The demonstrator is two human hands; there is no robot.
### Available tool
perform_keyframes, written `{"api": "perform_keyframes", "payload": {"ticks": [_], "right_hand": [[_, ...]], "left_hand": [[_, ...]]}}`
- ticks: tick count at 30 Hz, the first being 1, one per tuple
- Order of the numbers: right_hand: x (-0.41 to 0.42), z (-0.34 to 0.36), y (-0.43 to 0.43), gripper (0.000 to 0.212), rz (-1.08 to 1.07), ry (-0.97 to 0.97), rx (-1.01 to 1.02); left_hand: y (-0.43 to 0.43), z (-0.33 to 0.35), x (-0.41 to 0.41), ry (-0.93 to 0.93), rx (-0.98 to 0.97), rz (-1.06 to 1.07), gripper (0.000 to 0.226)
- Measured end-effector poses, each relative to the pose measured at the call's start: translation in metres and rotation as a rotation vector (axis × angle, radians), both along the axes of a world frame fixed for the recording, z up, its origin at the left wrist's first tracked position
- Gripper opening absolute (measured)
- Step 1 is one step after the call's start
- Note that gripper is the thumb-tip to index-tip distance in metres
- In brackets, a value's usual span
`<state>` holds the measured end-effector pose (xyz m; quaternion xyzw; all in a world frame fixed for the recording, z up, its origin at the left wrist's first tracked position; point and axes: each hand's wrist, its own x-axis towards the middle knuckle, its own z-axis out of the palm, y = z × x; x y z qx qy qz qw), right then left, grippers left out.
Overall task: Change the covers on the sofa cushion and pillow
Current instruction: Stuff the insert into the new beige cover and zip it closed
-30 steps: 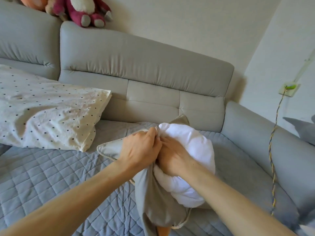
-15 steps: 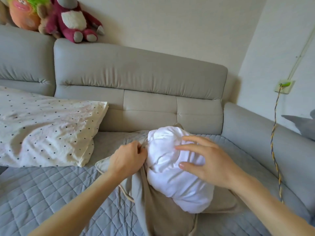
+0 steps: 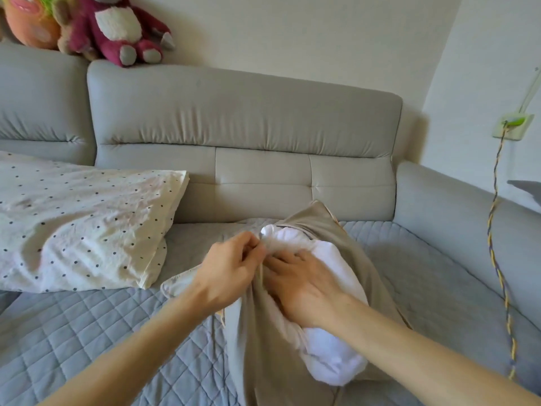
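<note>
A white cushion insert [image 3: 328, 344] lies on the quilted sofa seat, partly inside a beige cover [image 3: 251, 341]. My left hand [image 3: 231, 268] pinches the edge of the cover's opening at the insert's top. My right hand [image 3: 301, 285] lies flat on the insert with fingers pushed in under the cover's edge beside the left hand. The cover's far side [image 3: 325, 227] wraps up around the insert's back. A pillow in a cream dotted case [image 3: 82, 227] rests at the left against the backrest.
The grey sofa backrest [image 3: 243, 124] rises behind and an armrest [image 3: 468, 224] runs along the right. Plush toys [image 3: 117, 27] sit on top of the backrest. A braided cable [image 3: 497, 259] hangs from a wall socket [image 3: 512, 126] over the armrest.
My right hand, lifted with spread fingers half a second ago, has come down onto the insert beside my left hand. More beige cover now wraps the insert's far side.
</note>
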<state>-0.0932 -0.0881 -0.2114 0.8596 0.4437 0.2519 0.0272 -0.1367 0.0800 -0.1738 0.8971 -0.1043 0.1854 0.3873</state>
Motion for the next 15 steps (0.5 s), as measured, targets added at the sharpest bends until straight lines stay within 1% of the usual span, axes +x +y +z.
{"api": "perform_keyframes", "payload": {"ticks": [1, 2, 3, 4, 5, 6, 7, 8, 9, 10, 11, 12, 13, 15], "right_hand": [[0.006, -0.01, 0.01, 0.02, -0.079, -0.064, 0.015], [0.012, -0.016, 0.022, 0.018, -0.176, -0.084, 0.018], [0.02, -0.019, 0.035, 0.023, -0.245, -0.045, 0.021], [0.027, -0.025, 0.046, 0.032, -0.258, 0.018, 0.013], [0.031, -0.032, 0.053, 0.037, -0.242, 0.088, 0.02], [0.035, -0.034, 0.057, 0.035, -0.216, 0.13, 0.059], [0.035, -0.029, 0.06, 0.027, -0.199, 0.151, 0.096], [0.035, -0.024, 0.06, 0.017, -0.122, 0.138, 0.128], [0.035, -0.018, 0.055, 0.012, -0.044, 0.148, 0.131], [0.029, -0.011, 0.045, 0.013, -0.016, 0.172, 0.124], [0.02, -0.003, 0.03, 0.016, -0.03, 0.223, 0.105], [0.012, 0.004, 0.016, 0.022, -0.032, 0.238, 0.141], [0.005, 0.009, 0.001, 0.029, -0.041, 0.24, 0.222], [-0.01, 0.023, -0.025, 0.028, -0.064, 0.248, 0.455]], "left_hand": [[-0.009, -0.002, 0.002, -0.035, 0.052, -0.013, 0.019], [-0.016, -0.005, 0.006, -0.038, 0.118, -0.001, 0.02], [-0.015, -0.01, 0.013, -0.016, 0.153, 0.036, 0.022], [-0.007, -0.016, 0.02, 0.043, 0.134, 0.083, 0.025], [0.002, -0.022, 0.023, 0.101, 0.07, 0.128, 0.027], [0.013, -0.028, 0.024, 0.139, 0.0, 0.187, 0.028], [0.022, -0.033, 0.023, 0.154, -0.046, 0.228, 0.028], [0.027, -0.036, 0.019, 0.172, -0.07, 0.247, 0.028], [0.029, -0.036, 0.016, 0.187, -0.093, 0.239, 0.028], [0.028, -0.035, 0.013, 0.196, -0.113, 0.217, 0.028], [0.024, -0.033, 0.012, 0.189, -0.116, 0.192, 0.027], [0.017, -0.029, 0.011, 0.17, -0.091, 0.171, 0.028], [0.008, -0.024, 0.012, 0.136, -0.051, 0.156, 0.029], [-0.011, -0.013, 0.013, 0.052, 0.039, 0.153, 0.03]]}}
